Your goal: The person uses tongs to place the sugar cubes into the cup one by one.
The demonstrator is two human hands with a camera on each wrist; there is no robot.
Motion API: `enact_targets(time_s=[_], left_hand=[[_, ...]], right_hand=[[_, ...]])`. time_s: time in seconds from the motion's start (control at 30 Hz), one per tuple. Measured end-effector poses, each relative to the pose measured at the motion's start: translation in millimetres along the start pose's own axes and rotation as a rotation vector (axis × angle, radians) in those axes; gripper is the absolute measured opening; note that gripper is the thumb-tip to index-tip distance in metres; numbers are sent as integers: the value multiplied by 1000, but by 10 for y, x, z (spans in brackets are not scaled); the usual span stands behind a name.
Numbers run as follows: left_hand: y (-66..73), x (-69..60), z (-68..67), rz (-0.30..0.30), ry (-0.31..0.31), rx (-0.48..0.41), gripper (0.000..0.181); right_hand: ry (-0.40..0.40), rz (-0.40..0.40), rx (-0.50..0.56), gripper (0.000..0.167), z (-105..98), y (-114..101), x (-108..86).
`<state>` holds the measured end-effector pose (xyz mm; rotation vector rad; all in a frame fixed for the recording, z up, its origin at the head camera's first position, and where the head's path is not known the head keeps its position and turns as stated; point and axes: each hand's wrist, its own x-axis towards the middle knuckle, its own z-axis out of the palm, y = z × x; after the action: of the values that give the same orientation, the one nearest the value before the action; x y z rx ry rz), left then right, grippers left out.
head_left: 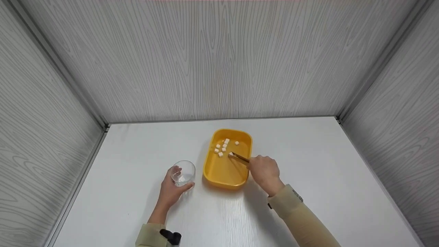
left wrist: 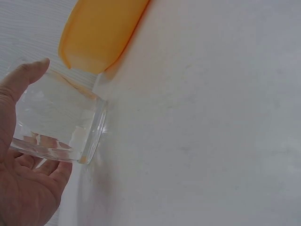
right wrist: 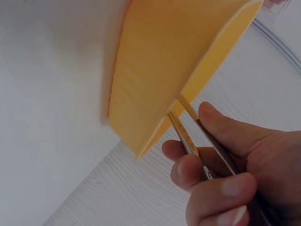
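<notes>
Tweezers (head_left: 241,159) are pinched in the right hand (head_left: 265,172), their tips at one white cube (head_left: 231,154) in the yellow tray (head_left: 219,173), where more cubes (head_left: 220,154) lie. The left hand (head_left: 170,189) grips a glass (head_left: 185,169), in which I see no cube; the work seems early.

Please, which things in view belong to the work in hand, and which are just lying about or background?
Likely in the work:
clear round glass cup, in the left hand
slim metal tongs, in the right hand
small white cubes, in the yellow rectangular tray

Only background:
white table
grey wood-grain panels
black device at the beige left cuff
</notes>
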<state>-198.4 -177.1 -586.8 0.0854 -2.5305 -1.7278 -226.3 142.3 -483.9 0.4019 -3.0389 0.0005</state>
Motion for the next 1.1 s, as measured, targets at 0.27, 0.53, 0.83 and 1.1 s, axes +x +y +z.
enact_targets(time_s=[0.27, 0.53, 0.83, 1.1], left_hand=[[6, -11, 4, 7, 10, 15, 91], [8, -7, 12, 0, 15, 20, 92], [-1, -7, 11, -5, 13, 4, 93], [-3, -15, 9, 14, 18, 8, 93]], right_hand=[[51, -15, 71, 28, -58, 64, -89], [121, -22, 161, 32, -129, 114, -191], [157, -65, 266, 26, -251, 92, -318], [192, -156, 287, 24, -343, -24, -395]])
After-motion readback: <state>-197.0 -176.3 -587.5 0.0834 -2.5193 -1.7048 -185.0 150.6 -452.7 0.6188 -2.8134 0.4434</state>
